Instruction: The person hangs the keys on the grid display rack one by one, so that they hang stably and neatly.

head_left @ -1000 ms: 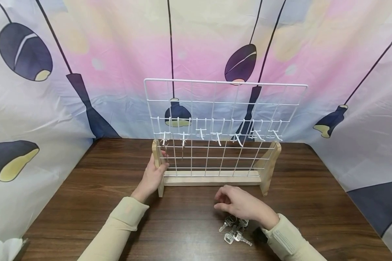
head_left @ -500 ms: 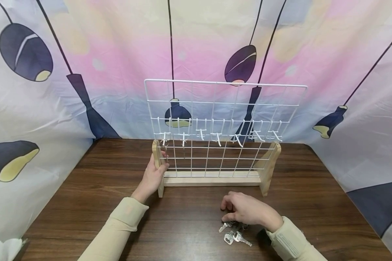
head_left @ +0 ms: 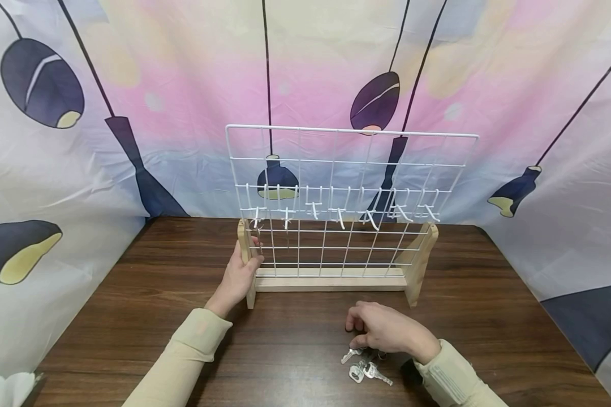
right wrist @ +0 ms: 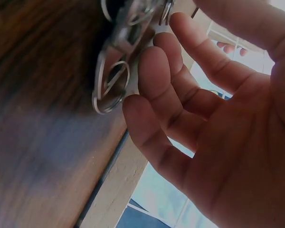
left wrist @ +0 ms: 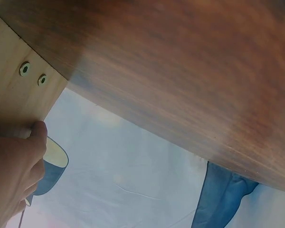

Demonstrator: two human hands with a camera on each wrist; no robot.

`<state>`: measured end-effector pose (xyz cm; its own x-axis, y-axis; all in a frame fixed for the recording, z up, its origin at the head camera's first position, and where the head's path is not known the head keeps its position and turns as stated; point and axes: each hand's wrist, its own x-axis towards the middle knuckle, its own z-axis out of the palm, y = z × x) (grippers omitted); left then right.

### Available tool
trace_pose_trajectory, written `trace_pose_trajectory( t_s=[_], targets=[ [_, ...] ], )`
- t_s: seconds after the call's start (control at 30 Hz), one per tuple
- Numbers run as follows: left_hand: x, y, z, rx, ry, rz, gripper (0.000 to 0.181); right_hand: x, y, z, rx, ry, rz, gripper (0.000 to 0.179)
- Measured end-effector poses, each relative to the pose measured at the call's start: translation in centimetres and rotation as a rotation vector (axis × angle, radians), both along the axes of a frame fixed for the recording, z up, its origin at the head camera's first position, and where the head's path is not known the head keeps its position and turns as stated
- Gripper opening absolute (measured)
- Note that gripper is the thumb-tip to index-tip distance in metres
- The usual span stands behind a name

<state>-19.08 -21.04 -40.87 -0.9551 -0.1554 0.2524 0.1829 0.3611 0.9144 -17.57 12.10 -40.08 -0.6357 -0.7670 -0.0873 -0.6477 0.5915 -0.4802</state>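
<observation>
My left hand [head_left: 238, 277] grips the left wooden side post [head_left: 243, 240] of a white wire grid rack [head_left: 351, 133]. In the left wrist view, the fingers [left wrist: 37, 135] lie against the outer face of that wooden panel [left wrist: 14, 90]. Low over the table, my right hand [head_left: 391, 329] is above a small pile of silver keys [head_left: 373, 371], covering part of it. The right wrist view has its fingers [right wrist: 154, 71] loosely bent beside the keys and their rings [right wrist: 126, 38], gripping none. Keys hang from the two leftmost hooks [head_left: 257, 217].
Several more white hooks [head_left: 370, 217] line the grid. A pale wooden base bar [head_left: 331, 284] joins the two posts. Behind the dark wood table [head_left: 295, 350] hangs a patterned cloth [head_left: 183, 85]. Something white [head_left: 5, 389] sits at the lower left.
My right hand has moved down and slightly right, onto the near side of the rack over the keys, hiding some of them. The left hand stays on the post.
</observation>
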Motion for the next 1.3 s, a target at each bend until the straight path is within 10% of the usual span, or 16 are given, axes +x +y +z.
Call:
trace_pose_trajectory(
  t_s=[1.3],
  targets=[
    [0.00,-0.03,0.05,0.012,-0.004,-0.016,0.039,0.02,0.22,0.10,0.023,-0.119,-0.021,0.034]
  ],
)
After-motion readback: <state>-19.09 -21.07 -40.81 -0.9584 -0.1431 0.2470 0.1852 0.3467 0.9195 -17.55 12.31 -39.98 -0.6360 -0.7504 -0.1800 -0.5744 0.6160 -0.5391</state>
